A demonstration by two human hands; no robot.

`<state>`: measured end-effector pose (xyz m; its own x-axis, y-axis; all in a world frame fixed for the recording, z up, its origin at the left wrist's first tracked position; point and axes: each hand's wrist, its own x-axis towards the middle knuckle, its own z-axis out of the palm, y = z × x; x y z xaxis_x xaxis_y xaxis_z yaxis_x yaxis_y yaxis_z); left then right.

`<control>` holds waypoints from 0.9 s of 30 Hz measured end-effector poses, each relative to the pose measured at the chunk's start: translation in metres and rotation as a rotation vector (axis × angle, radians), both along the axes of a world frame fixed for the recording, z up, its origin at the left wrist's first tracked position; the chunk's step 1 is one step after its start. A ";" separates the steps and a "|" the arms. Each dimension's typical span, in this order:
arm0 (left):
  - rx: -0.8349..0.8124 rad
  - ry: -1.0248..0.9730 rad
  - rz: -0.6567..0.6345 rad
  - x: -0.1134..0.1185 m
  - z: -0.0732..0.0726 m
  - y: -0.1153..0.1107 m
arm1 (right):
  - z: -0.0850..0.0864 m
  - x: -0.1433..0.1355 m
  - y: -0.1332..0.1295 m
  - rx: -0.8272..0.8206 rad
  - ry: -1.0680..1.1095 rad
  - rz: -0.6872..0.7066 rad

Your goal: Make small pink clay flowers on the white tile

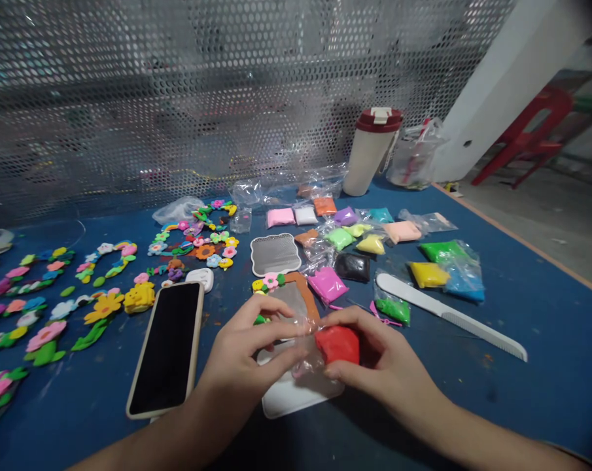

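Observation:
My right hand (386, 353) grips a small plastic packet of red modelling clay (339, 345) between thumb and fingers. My left hand (246, 350) pinches the loose clear plastic end (306, 353) of the same packet. Directly beneath both hands lies a small mirror with a white lower part (300, 396). Its upper frame carries a brown clay border (301, 292), a pink clay flower (272, 280) and yellow and green pieces; my left fingers hide some of it. Just behind sits another mirror (276, 254) with a wavy white edge and no clay on it.
A phone (167, 347) and many clay-decorated frames (104, 261) lie at left. Several coloured clay packets (329, 284) spread behind my hands. On the right is a white comb (452, 317). A tumbler (371, 154) and plastic bag (416, 157) stand before the perforated metal panel (178, 98).

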<state>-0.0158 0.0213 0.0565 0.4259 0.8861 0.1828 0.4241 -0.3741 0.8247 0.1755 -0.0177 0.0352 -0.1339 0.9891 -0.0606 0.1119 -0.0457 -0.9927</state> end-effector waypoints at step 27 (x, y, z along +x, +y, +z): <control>-0.204 -0.183 0.091 -0.005 0.011 0.007 | -0.002 -0.003 -0.002 0.011 0.011 0.047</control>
